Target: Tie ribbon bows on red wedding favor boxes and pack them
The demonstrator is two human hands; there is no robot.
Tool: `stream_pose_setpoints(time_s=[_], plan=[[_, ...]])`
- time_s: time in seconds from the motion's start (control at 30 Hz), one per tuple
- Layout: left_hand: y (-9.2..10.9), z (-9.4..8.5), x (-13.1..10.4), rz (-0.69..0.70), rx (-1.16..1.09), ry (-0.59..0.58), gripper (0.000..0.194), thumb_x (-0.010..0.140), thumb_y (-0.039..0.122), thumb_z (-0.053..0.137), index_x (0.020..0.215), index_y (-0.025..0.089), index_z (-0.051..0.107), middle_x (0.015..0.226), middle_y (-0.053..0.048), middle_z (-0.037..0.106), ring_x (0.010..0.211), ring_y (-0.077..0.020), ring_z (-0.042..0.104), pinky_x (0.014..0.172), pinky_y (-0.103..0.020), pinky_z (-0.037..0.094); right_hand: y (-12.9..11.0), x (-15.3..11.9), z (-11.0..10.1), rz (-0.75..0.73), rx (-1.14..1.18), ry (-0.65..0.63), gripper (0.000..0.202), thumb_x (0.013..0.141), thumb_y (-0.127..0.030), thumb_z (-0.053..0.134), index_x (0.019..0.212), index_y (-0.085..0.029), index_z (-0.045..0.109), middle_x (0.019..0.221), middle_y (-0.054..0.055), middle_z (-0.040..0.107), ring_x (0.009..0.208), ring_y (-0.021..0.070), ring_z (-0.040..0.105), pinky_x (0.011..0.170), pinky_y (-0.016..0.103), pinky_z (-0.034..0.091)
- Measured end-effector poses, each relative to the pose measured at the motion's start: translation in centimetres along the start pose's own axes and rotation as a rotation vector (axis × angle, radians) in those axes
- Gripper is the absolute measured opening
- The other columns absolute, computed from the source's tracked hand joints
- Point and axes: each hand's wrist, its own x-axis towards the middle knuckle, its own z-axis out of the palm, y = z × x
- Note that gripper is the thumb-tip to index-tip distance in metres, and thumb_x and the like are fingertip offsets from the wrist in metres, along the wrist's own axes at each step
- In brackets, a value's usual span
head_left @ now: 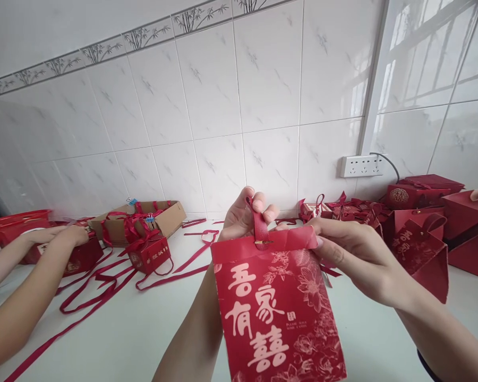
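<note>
A red paper gift box [279, 313] with pale Chinese characters and flower prints is held upright in front of me. My left hand [249, 212] is behind its top, fingers closed on the short red strap handle, which passes through a slit near the upper edge. My right hand [354, 254] pinches the box's upper right corner between thumb and fingers. The box's front hides part of my left hand and forearm.
Another person's hands [67, 236] work at a red box on the left. Cardboard box [173, 217] with ribbons, small red box [151, 254] and loose red ribbon [99, 302] lie left; red boxes [418, 254] stand right. A power strip [362, 166] is on the tiled wall.
</note>
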Motion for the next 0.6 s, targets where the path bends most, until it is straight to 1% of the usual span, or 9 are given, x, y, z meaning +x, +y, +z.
stream_pose_setpoints(time_s=[0.1,0.2,0.33,0.43,0.5,0.57,0.6], plan=[[0.0,0.0,-0.2,0.025,-0.014,-0.028,0.040,0.085,0.059,0.050,0.117,0.035,0.050,0.096,-0.004,0.056,0.088,-0.0197,0.055,0.073,-0.038,0.047,0.1,0.2,0.1,0.034,0.081,-0.027,0.031,0.091,-0.040,0.052,0.069,-0.018,0.057,0.057,-0.002,0.047,0.046,0.0068,0.041,0.040,0.018,0.035],[0.0,-0.3,-0.1,0.031,-0.028,-0.072,0.042,0.081,0.059,0.056,0.116,0.035,0.051,0.096,-0.004,0.056,0.089,-0.0207,0.055,0.073,-0.039,0.046,0.2,0.3,0.0,0.045,0.100,-0.034,0.030,0.091,-0.039,0.053,0.071,-0.018,0.059,0.058,-0.002,0.048,0.047,0.0069,0.043,0.040,0.018,0.035],[0.8,-1.0,-0.5,0.028,0.005,-0.120,0.045,0.078,0.058,0.061,0.115,0.034,0.054,0.099,-0.004,0.058,0.094,-0.0211,0.056,0.078,-0.040,0.047,0.0,0.0,0.0,0.048,0.105,-0.040,0.029,0.092,-0.038,0.052,0.074,-0.018,0.062,0.061,-0.002,0.051,0.047,0.0064,0.044,0.042,0.018,0.037],[1.4,-1.1,-1.0,0.087,0.000,-0.131,0.043,0.077,0.058,0.063,0.111,0.032,0.057,0.096,-0.002,0.060,0.090,-0.0192,0.058,0.079,-0.039,0.049,0.2,0.1,-0.1,0.090,0.177,-0.040,0.027,0.091,-0.037,0.053,0.075,-0.017,0.063,0.066,0.000,0.057,0.049,0.0063,0.047,0.044,0.018,0.041],[1.8,-0.6,-1.4,0.168,0.007,-0.071,0.037,0.079,0.056,0.062,0.106,0.030,0.059,0.088,-0.001,0.061,0.082,-0.0169,0.061,0.077,-0.037,0.050,0.9,0.4,-0.2,0.178,0.294,-0.051,0.025,0.091,-0.037,0.054,0.080,-0.017,0.064,0.071,0.001,0.061,0.053,0.0071,0.053,0.050,0.018,0.046],[2.2,0.2,-1.9,0.263,0.047,0.044,0.029,0.082,0.050,0.061,0.100,0.028,0.061,0.077,0.001,0.061,0.072,-0.0142,0.061,0.072,-0.034,0.052,1.9,1.0,-0.1,0.286,0.489,-0.089,0.021,0.088,-0.037,0.056,0.089,-0.018,0.065,0.077,0.003,0.064,0.063,0.0106,0.060,0.058,0.021,0.051],[2.4,0.7,-2.2,0.304,0.077,0.104,0.023,0.082,0.045,0.063,0.096,0.026,0.062,0.073,0.002,0.061,0.069,-0.0128,0.062,0.070,-0.032,0.053,2.5,1.3,0.1,0.338,0.599,-0.123,0.024,0.085,-0.039,0.058,0.093,-0.018,0.064,0.080,0.004,0.066,0.069,0.0136,0.063,0.063,0.025,0.053]])
